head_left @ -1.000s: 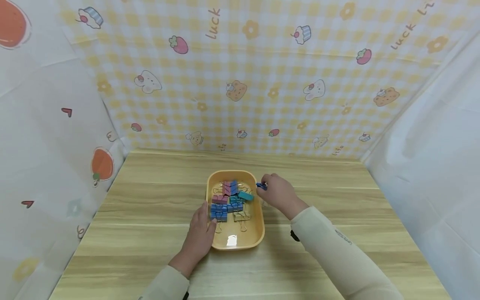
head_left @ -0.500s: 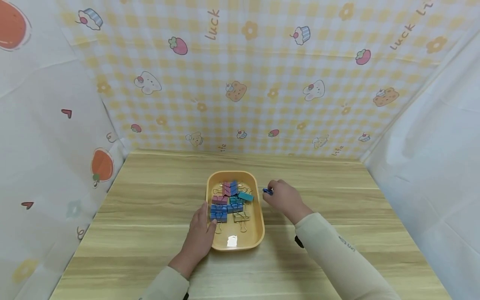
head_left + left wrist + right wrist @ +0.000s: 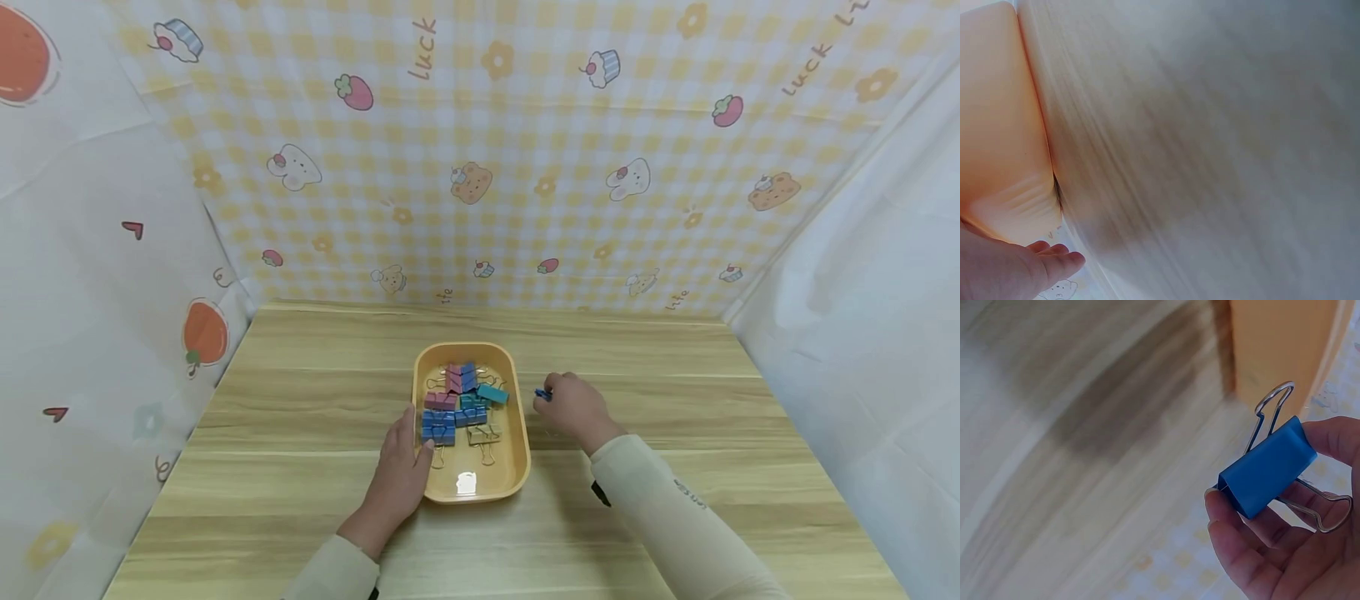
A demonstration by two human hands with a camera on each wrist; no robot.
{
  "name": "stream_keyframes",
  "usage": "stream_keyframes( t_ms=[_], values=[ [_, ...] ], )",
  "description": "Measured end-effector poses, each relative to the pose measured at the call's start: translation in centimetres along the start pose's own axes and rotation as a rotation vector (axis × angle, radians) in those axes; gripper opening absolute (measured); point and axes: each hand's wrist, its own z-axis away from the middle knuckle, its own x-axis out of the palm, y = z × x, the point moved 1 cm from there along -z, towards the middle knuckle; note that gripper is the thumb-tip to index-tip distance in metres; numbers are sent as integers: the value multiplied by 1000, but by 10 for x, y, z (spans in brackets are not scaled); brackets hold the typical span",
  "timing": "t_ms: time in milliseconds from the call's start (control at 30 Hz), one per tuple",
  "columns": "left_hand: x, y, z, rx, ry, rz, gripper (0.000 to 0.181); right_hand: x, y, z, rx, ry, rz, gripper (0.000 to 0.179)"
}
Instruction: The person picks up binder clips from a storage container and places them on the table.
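A blue binder clip [image 3: 1269,467] is pinched by its ends between the thumb and fingers of my right hand [image 3: 576,408], just right of the tray. Its two wire handles spread apart in the right wrist view. My left hand [image 3: 401,467] rests against the left wall of the yellow-orange tray [image 3: 480,493], its thumb over the rim. Inside the tray lie several binder clips: pink ones [image 3: 440,401], blue ones [image 3: 438,435], a teal one [image 3: 492,393] and a pale yellow one [image 3: 484,433]. From the left wrist, the tray wall [image 3: 1004,125] stands beside my fingers.
The wood-grain table [image 3: 315,383] spreads out on both sides of the tray. A yellow checked cloth [image 3: 517,225] hangs behind it, with white cloths at the left [image 3: 90,317] and right [image 3: 862,333].
My right hand has moved away from the tray's right rim, rightward and nearer to me, still pinching the blue binder clip. The left hand and tray have stayed in place.
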Motion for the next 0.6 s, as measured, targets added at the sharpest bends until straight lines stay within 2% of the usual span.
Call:
stream_keyframes(
  t_ms=[300,600],
  values=[
    [0,0,0,3,-2,8,67,20,13,-4,18,-49,67,22],
    [1,-2,-1,-1,-1,4,67,32,18,-8,13,-67,101,24]
  ],
)
